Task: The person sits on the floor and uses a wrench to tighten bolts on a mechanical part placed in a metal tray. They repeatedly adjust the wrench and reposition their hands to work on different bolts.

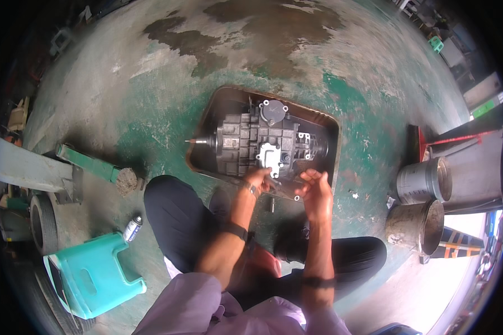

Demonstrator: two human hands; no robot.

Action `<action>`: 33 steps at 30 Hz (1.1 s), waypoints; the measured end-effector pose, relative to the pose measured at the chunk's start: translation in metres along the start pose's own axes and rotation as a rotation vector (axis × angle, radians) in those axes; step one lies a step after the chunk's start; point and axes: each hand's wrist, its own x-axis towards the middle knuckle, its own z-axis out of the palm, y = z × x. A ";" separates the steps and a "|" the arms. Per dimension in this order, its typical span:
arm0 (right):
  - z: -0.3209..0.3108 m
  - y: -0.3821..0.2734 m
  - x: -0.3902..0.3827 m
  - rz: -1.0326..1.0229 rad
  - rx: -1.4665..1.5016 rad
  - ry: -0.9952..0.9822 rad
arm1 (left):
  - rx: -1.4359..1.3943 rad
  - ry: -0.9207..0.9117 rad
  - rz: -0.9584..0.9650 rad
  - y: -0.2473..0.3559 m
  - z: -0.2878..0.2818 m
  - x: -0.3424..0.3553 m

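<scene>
A grey metal gearbox (pixel 246 142) lies in a brown-rimmed metal tray (pixel 335 134) on the floor in front of me, its shaft pointing left over the tray's edge. A bright silver cover plate (pixel 269 158) with bolts sits on its near side. My left hand (pixel 257 180) is closed at the lower edge of this plate; a small dark piece shows by its fingertips, too unclear to name. My right hand (pixel 317 192) is over the tray's near right corner, its fingers apart and slightly curled, with nothing seen in them. A small metal cylinder (pixel 272 205) stands by the tray's near edge.
At left are a turquoise plastic stool (pixel 89 273) lying on its side, a spray can (pixel 133 229), a green metal beam (pixel 89 159) and tyres (pixel 43 223). Two buckets (pixel 416 223) stand at right. Dark wet stains (pixel 274 33) mark the floor beyond the tray.
</scene>
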 end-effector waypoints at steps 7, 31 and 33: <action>-0.053 0.074 0.046 0.346 -0.552 0.270 | 0.560 0.014 0.403 0.188 0.046 -0.079; -0.069 0.141 0.093 0.566 -0.898 0.304 | -0.027 -0.047 0.463 0.242 0.034 -0.116; -0.065 0.139 0.093 0.519 -1.167 0.342 | 0.007 0.007 0.424 0.235 0.035 -0.114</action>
